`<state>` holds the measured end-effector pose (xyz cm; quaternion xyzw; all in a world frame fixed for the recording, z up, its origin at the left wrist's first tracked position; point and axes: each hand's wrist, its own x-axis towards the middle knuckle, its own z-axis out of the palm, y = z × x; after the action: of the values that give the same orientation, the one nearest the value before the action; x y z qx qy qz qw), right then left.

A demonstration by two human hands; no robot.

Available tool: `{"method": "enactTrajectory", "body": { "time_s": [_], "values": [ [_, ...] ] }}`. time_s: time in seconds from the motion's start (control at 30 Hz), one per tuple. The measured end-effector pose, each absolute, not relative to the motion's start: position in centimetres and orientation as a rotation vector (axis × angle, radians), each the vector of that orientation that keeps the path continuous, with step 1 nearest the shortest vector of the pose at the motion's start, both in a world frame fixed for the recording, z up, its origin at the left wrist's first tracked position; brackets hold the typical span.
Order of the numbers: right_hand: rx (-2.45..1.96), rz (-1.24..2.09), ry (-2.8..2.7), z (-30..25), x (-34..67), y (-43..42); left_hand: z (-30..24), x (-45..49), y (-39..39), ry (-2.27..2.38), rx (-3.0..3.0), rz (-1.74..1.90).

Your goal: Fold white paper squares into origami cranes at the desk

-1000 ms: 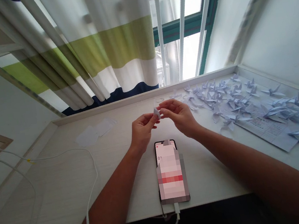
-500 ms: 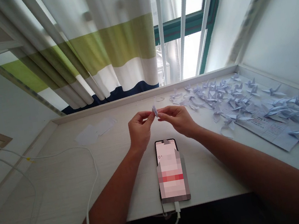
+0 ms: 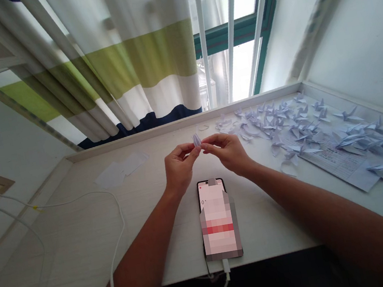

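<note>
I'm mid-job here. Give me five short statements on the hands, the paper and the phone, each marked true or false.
1. The left hand and right hand hold one small folded paper piece between their fingertips. True.
2. A white cable is plugged into the near end of the phone. True.
3. The phone lies screen down. False: its screen faces up.
4. The folded paper cranes are spread out to the left of the hands. False: they lie to the right.
5. Flat paper sheets lie on the tabletop to the left of the left hand. True.
</note>
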<state>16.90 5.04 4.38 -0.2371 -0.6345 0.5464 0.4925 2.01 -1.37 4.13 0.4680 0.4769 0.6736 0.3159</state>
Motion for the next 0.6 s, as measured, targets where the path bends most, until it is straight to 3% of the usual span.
{"method": "enactTrajectory", "body": {
  "time_s": [0.6],
  "values": [
    [-0.563, 1.345, -1.425, 4.09, 16.37, 4.86, 4.89, 2.29, -1.54, 1.238, 1.096, 1.79]
  ]
}}
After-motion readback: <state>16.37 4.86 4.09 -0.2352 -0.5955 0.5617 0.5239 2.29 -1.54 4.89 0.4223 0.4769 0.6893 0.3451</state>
